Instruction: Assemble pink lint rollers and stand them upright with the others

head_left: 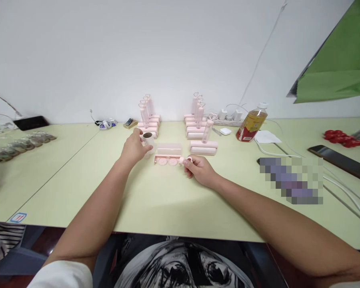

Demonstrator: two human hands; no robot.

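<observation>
My left hand [134,149] is closed around a white roll [149,139] with a brown core, its thumb and fingers on either side. Just right of it, a pink case [169,149] lies with its lid up, and two round pink parts show in its front. At the case's right end, my right hand [199,169] pinches a small pale pink piece with a ring [182,160]. Whether this piece is joined to the case I cannot tell. Behind my right hand is a closed pink case [204,147] with a clear pink tube [208,131] upright on it.
Two rows of pink cases [195,132] with upright heart-topped tubes stand toward the wall. A drink bottle [252,122] leans to the right, near white cables and a power strip [228,122]. A dark phone [342,163] lies far right. Small bagged items [24,145] lie left.
</observation>
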